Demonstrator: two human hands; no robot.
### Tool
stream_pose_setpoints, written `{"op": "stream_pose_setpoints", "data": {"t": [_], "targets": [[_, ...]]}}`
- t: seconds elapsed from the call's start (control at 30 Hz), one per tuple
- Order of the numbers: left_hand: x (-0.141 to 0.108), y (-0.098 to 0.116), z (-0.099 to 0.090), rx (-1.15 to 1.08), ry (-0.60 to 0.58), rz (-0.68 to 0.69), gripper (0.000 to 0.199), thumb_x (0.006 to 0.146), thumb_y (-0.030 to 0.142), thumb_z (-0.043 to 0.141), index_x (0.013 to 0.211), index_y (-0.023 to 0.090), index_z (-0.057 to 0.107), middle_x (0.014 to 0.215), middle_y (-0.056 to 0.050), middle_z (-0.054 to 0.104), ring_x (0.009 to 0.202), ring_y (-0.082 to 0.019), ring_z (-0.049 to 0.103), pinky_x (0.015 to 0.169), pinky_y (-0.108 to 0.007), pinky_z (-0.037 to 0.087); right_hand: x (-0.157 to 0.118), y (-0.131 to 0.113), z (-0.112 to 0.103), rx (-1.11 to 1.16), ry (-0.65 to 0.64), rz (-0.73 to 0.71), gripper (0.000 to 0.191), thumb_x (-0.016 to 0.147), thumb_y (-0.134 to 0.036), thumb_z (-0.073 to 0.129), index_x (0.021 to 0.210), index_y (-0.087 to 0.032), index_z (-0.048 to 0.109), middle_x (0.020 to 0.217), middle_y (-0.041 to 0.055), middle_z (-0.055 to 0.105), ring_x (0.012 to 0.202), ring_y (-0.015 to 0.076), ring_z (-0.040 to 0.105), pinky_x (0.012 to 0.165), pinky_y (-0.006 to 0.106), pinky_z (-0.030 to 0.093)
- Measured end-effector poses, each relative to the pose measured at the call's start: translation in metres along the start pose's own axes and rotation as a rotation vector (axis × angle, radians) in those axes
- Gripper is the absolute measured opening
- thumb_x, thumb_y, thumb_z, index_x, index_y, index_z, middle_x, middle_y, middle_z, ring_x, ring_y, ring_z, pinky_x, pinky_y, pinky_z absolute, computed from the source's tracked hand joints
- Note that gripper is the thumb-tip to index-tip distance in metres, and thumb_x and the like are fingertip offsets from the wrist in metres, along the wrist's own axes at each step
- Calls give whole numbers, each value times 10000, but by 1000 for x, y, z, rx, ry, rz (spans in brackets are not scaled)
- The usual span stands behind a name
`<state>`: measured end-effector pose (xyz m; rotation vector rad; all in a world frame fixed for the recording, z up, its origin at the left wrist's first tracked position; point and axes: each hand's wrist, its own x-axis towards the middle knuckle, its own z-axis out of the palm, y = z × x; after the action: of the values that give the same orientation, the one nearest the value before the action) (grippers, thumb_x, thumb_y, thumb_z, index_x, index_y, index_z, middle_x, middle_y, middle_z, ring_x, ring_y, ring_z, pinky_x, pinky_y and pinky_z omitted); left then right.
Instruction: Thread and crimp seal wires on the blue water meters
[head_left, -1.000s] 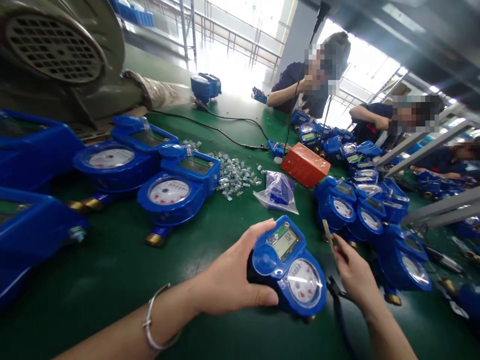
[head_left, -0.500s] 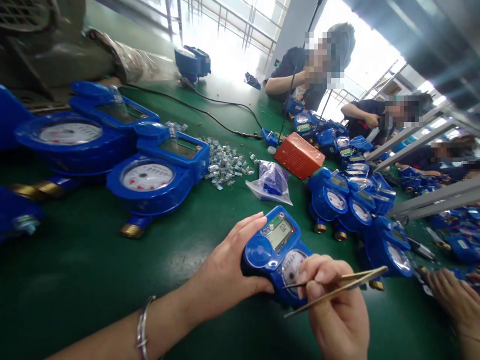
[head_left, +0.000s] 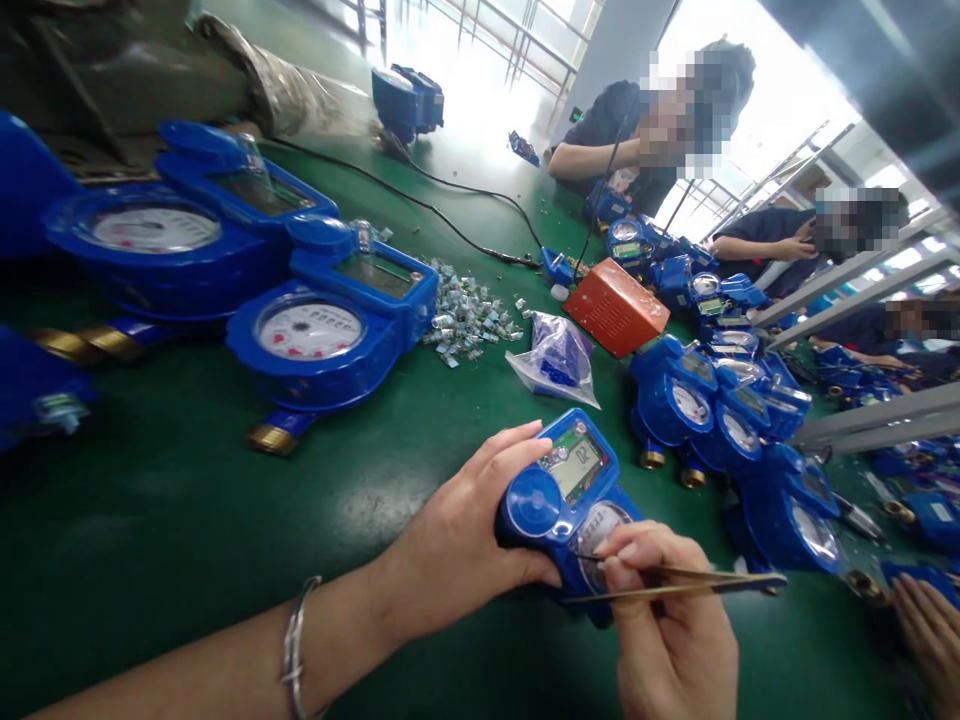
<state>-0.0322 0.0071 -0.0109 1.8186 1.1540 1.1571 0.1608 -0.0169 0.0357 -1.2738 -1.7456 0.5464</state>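
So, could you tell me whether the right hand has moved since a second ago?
Yes. The right hand has come left from beside the meter onto its dial, now gripping tweezers.

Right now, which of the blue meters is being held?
The small meter at bottom centre: the left hand grips it and the right hand works tweezers at its dial.

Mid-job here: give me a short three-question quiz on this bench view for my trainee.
1. True or false: the left hand grips the small blue plastic water meter.
2. What does the right hand hold? A) thin brass tweezers B) a screwdriver C) nothing
3. What lies between the pile of small silvery metal parts and the orange metal box?

Key: 1 true; 2 A; 3 the clear plastic bag.
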Motion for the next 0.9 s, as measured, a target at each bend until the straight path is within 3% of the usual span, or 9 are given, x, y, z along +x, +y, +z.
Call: {"op": "stream_pose_setpoints", "data": {"t": [0.2, 0.4, 0.73, 0.9], "targets": [[-1, 0, 1, 9, 16, 0, 935, 557, 315, 880, 1285, 317, 294, 1421, -54, 303, 1299, -237, 326, 1093, -373, 314, 5, 2, -4, -59, -103, -65, 217, 773, -236, 572, 927, -388, 592, 823, 66, 659, 760, 268, 645, 596, 415, 541], [-2, 3, 1, 6, 20, 0, 937, 551, 279, 884, 1282, 305, 300, 1404, -56, 321, 1289, -229, 341, 1093, -360, 319, 0, 7, 1, -21, -115, -197, 269, 781, -171, 551, 956, -374, 574, 771, 26, 657, 707, 241, 644, 577, 408, 528], [0, 4, 3, 1, 51, 0, 986, 494, 233, 909, 1274, 318, 310, 1389, -61, 340, 1278, -258, 354, 1092, -405, 324, 17, 3, -10, -169, -287, -99, 205, 777, -255, 570, 934, -384, 607, 783, 39, 676, 663, 225, 637, 495, 338, 496], [1, 6, 5, -20, 59, -47, 1063, 513, 214, 898, 1323, 353, 224, 1397, -56, 318, 1276, -267, 352, 1093, -421, 316, 18, -3, -6, -162, -241, -46, 174, 784, -275, 563, 913, -382, 606, 761, 24, 681, 616, 211, 635, 468, 317, 490]]}}
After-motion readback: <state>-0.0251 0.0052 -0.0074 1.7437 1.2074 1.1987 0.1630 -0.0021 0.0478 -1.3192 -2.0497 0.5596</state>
